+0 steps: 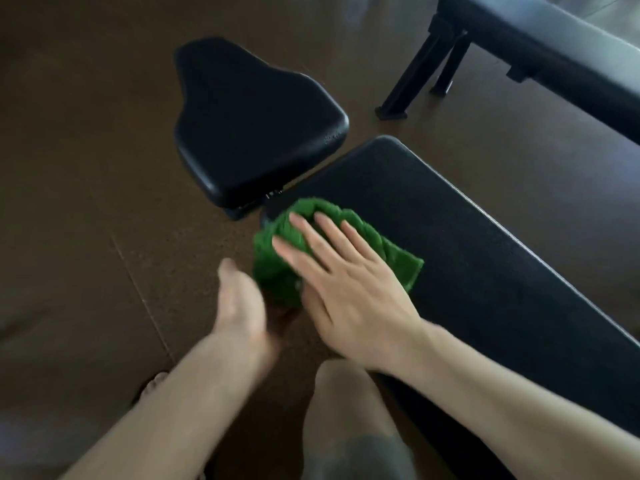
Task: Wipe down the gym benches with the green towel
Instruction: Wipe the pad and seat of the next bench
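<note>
Two hands working: my right hand (349,289) presses flat, fingers straight, on the green towel (332,247) at the near corner of the bench pad (485,271). Left hand (242,306) sits at the edge under the overhanging cloth, probably to catch it; blurred, grip can't tell. Long pad beyond is open room. Seat pad (252,126) just beside, second bench (554,46) well apart.

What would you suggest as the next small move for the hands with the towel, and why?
Probably slide the right hand, pressed flat on the green towel, along the long bench pad away from the seat pad. The towel sits bunched at the pad's near corner, partly overhanging beside the left hand.
</note>
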The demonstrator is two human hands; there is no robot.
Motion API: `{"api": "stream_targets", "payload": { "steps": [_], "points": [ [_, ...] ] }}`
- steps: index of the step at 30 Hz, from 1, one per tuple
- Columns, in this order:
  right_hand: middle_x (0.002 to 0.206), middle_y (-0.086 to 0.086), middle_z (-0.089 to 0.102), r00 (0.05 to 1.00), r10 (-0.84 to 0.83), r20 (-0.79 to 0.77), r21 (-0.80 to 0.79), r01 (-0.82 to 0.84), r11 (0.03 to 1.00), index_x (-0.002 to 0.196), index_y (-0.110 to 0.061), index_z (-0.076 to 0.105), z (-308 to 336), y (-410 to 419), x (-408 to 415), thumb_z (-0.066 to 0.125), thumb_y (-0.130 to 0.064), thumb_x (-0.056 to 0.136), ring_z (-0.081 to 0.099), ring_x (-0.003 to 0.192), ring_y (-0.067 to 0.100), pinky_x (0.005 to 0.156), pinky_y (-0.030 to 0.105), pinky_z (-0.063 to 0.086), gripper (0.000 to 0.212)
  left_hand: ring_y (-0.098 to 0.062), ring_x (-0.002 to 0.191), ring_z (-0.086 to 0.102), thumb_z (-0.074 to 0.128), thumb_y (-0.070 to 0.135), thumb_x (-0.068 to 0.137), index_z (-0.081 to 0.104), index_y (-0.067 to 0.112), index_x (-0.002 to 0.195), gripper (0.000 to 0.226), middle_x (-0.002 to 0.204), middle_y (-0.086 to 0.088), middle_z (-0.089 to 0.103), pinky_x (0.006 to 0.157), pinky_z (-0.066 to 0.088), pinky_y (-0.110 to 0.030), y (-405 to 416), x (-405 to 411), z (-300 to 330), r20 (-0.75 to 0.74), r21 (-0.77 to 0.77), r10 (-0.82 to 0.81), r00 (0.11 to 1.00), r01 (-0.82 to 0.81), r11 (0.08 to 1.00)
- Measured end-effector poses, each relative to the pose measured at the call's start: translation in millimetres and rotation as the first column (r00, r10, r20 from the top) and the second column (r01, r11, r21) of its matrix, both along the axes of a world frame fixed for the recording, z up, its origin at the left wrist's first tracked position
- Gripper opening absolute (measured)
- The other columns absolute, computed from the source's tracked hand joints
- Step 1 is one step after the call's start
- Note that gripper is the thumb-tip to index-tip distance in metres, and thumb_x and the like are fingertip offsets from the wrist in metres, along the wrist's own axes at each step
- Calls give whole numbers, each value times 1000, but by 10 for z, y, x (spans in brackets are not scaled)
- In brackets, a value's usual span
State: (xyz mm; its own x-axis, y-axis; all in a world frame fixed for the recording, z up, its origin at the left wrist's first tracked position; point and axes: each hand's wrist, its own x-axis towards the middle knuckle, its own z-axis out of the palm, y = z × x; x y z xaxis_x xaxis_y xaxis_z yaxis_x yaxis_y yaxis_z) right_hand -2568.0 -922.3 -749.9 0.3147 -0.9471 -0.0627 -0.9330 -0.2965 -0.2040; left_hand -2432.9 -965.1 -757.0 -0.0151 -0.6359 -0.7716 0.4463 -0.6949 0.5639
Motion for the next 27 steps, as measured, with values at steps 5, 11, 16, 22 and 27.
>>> {"api": "stream_targets", "payload": {
  "steps": [5, 11, 16, 22, 27],
  "points": [
    [175, -5, 13, 994, 103, -43, -2, -103, 995, 163, -38, 28, 2, -192, -17, 30, -39, 106, 6, 162, 21, 132, 44, 5, 57, -36, 111, 69, 23, 58, 106, 59, 10, 135, 67, 122, -19, 71, 94, 53, -50, -541, 384, -15, 76, -6, -116, 990, 117, 993],
    [131, -1, 67, 993, -118, -31, -49, 117, 992, 127, -28, 61, -6, -1263, 122, 28, -42, 105, 54, 131, 27, 116, 40, 32, 42, -30, 107, 69, 27, 56, 106, 66, 24, 129, 56, 119, -10, 72, 88, 58, -46, -791, 71, 20, 108, -13, -200, 974, 203, 979],
    [112, 0, 70, 929, -370, -27, -73, 367, 927, 97, -24, 59, -16, -1671, -387, 29, -37, 108, 57, 115, 26, 104, 37, 32, 34, -28, 107, 69, 31, 64, 102, 65, 25, 127, 58, 116, -5, 74, 94, 55, -48, -939, -4, 33, 117, 16, -195, 974, 195, 981],
    [157, 1, 46, 716, -696, 58, 25, 696, 718, 157, -34, 31, 10, -1470, -1000, 25, -47, 109, 44, 142, 30, 110, 44, 35, 49, -29, 123, 62, 31, 55, 107, 52, 22, 142, 53, 132, -8, 67, 115, 42, -53, -862, -91, 163, 80, -6, -205, 975, 206, 978],
    [171, 22, 17, 677, -736, 11, -40, 736, 676, 165, -18, 20, -61, -601, -382, 21, -47, 105, 10, 160, 38, 130, 46, 5, 66, -29, 116, 66, 29, 56, 107, 60, 20, 127, 51, 120, -7, 72, 112, 44, -54, -866, -94, 128, 81, -29, -231, 970, 234, 972]
  ]
}}
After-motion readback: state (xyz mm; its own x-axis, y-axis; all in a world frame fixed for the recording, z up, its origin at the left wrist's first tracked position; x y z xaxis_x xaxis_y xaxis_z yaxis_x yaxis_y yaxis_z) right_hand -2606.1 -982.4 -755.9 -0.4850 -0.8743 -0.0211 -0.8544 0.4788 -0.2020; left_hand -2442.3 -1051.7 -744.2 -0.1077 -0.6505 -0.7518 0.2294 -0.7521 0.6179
